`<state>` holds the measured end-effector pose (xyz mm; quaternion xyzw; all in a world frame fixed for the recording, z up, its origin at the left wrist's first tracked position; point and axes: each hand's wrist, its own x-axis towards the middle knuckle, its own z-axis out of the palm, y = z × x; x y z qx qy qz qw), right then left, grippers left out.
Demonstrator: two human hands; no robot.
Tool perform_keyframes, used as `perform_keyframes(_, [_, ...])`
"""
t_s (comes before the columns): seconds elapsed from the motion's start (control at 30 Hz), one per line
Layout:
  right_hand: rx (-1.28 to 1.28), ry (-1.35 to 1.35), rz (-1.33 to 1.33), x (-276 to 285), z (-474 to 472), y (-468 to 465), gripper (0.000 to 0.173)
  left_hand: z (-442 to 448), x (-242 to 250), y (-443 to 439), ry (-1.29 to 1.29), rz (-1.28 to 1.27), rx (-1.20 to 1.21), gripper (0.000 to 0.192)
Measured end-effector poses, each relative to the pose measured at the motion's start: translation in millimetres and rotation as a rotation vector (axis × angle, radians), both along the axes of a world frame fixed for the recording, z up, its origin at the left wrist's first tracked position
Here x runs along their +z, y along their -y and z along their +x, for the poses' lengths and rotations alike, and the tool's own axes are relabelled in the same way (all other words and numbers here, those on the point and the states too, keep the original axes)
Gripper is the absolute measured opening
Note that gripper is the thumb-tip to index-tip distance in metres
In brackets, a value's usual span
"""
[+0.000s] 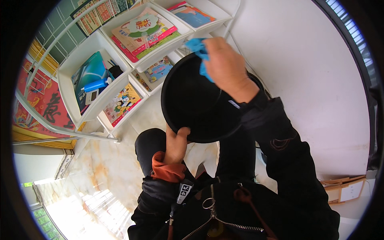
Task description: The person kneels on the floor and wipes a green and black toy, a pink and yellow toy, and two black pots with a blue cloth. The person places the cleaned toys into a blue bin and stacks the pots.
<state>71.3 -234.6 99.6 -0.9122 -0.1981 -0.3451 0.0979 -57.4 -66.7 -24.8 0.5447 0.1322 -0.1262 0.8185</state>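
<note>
A round black bin (198,99), seen from above with its dark inside facing me, is tilted over my knees. My left hand (177,142) grips its near-left rim, the thumb over the edge and the fingers hidden behind the wall. Over the far right side of the opening, my right hand (225,64) is closed on a crumpled blue cloth (196,45). Part of the cloth hangs down along the bin's inner wall near the far rim. A small pale label sticks to the inside wall by my right wrist.
A white rack with plastic trays (69,115) of booklets stands beyond the bin at the left. One tray also holds a blue tube (96,85). A white wall (306,78) rises close on the right. Marble-look floor tiles (99,162) lie below; wooden frames (342,189) lean at lower right.
</note>
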Motion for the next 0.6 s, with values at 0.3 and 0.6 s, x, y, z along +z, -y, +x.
perform_keyframes(0.3, [-0.25,-0.208,0.63,-58.4,-72.4,59.7,0.027,7.2,15.7,6.2,-0.079,-0.118,0.139,0.04])
perform_keyframes(0.6, [0.049,-0.866,1.732,-91.2,-120.1,-2.0,0.022,5.8,14.8,6.3,0.046,-0.393,0.173,0.038])
